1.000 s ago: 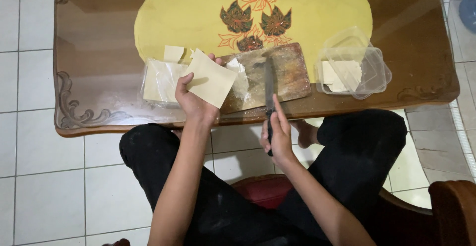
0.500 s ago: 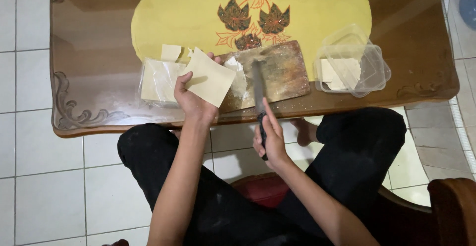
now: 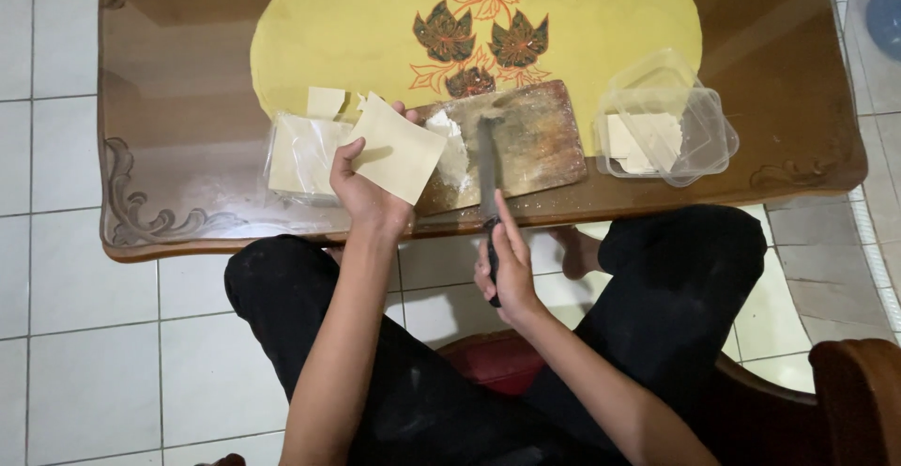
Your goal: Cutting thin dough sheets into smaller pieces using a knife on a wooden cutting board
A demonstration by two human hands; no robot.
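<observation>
- Left hand (image 3: 368,192): grip pinched on a thin pale-yellow dough sheet (image 3: 398,150), thumb on top, fingers under the near-left edge. Sheet is lifted, tilted like a diamond, one corner overlapping the left end of the cutting board (image 3: 526,142).
- Right hand (image 3: 511,274): grip clenched round the dark handle of a knife (image 3: 488,170), index finger lying along the top. Hand sits off the near edge of the surface, over the lap; blade reaches fwd onto the board, pointing away from the person.
- Board: wooden, worn, dusted w/ white flour (heavier patch at its left end, just beside the held sheet). Lies near the front edge, slightly angled.
- Just left of the left hand: stack of the same pale sheets (image 3: 302,152) in clear plastic wrap, flat on the surface; one small square piece (image 3: 326,102) lies at its far edge.
- Right of the board, apart from it: clear plastic container (image 3: 699,142) w/ a few pale sheets inside; a clear lid leans on its far side.
- Under it all: yellow oval mat (image 3: 328,34) w/ a dark leaf print at centre, on a brown wooden surface (image 3: 178,100) w/ carved edge, glossy top.
- Person sits in black trousers, knees apart; tiled white floor (image 3: 84,353) below; wooden chair arm at btm right.
</observation>
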